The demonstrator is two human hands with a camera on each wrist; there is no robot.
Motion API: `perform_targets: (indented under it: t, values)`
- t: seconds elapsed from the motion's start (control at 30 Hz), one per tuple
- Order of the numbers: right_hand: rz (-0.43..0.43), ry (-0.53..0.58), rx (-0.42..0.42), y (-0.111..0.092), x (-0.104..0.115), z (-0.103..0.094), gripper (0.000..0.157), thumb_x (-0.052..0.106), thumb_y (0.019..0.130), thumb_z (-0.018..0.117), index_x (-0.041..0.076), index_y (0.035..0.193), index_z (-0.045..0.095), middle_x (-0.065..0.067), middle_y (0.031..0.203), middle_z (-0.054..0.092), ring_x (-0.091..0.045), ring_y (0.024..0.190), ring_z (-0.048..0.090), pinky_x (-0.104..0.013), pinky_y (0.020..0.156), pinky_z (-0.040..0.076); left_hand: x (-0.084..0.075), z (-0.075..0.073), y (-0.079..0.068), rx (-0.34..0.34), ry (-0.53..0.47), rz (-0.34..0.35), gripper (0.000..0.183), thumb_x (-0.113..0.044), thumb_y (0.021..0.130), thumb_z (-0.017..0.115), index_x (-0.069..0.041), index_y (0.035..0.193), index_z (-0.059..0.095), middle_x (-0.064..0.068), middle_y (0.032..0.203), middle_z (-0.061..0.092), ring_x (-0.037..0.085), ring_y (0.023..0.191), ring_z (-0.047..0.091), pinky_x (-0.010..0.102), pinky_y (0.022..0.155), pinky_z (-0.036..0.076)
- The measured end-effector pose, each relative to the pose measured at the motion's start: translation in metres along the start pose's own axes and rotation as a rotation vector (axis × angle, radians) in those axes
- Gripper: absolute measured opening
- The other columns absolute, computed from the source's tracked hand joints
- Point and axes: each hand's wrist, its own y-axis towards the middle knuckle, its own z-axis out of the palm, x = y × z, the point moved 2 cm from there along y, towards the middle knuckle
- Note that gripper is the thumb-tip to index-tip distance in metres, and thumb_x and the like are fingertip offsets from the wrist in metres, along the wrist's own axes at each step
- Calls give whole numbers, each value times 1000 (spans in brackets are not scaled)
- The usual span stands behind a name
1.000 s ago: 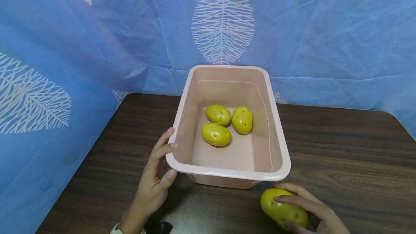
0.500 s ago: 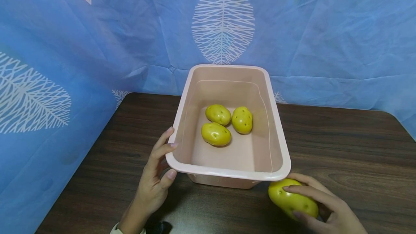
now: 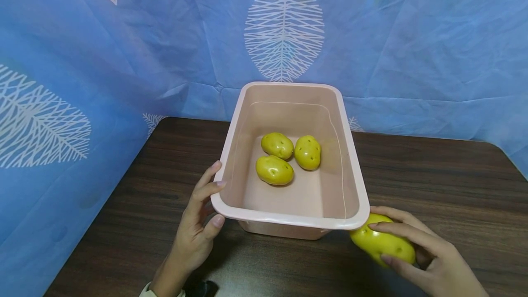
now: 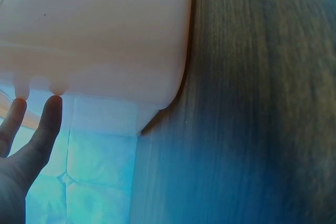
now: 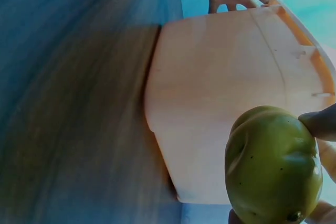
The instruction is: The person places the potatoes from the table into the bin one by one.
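In the head view my right hand (image 3: 429,251) grips a yellow-green potato (image 3: 383,242) with dimpled eyes, fingers over its top and thumb on the near side. It is just off the front right corner of a pale pink plastic bin (image 3: 288,218), and the rim overlaps its left end. The right wrist view shows this potato (image 5: 273,166) large, close before the bin's outer wall (image 5: 215,77). My left hand (image 3: 194,228) rests at the bin's left front corner with fingers spread and fairly straight, fingertips (image 4: 52,103) touching its outside. Three more potatoes (image 3: 274,170) lie on the bin floor.
The bin stands on a dark wood-grain table (image 3: 445,182). Behind and to the left hangs a blue cloth (image 3: 173,35) with white leaf prints. A small black object (image 3: 204,288) shows at the bottom edge, beside the left sleeve (image 3: 148,291).
My right hand has moved the potato up and to the right in the head view, from in front of the bin to beside its front right corner. The left hand has kept still.
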Motion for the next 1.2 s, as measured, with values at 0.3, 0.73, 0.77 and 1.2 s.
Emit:
perform_targets:
  t: [0.3, 0.73, 0.77, 1.2]
  values:
    - [41, 24, -8, 7, 11, -13, 60, -23, 75, 68, -5, 132, 55, -8, 152, 40, -2, 118, 56, -24, 76, 57, 0, 0, 0, -1, 5, 5, 46, -12, 95, 56, -9, 139, 44, 11, 162, 24, 31, 146, 31, 38, 101, 47]
    - [97, -39, -38, 15, 23, -27, 56, -22, 75, 68, -4, 127, 58, -13, 150, 41, -3, 118, 57, -24, 76, 57, 0, 0, 1, -2, -23, 27, 46, -13, 95, 56, -8, 139, 44, 14, 161, 25, 30, 146, 31, 35, 102, 46]
    - [105, -55, -42, 15, 23, -28, 56, -21, 76, 69, -2, 127, 59, -11, 150, 42, -2, 117, 57, -24, 75, 58, 0, 0, 1, -3, -21, 28, 46, -14, 96, 56, -8, 139, 44, 14, 161, 25, 30, 146, 31, 35, 103, 45]
    - [130, 48, -73, 26, 29, -40, 53, -22, 80, 63, -8, 130, 55, -15, 151, 39, -7, 127, 51, -18, 83, 55, 0, 0, 0, -5, -6, 22, 45, -15, 97, 55, -8, 139, 43, 14, 161, 24, 29, 148, 29, 34, 104, 44]
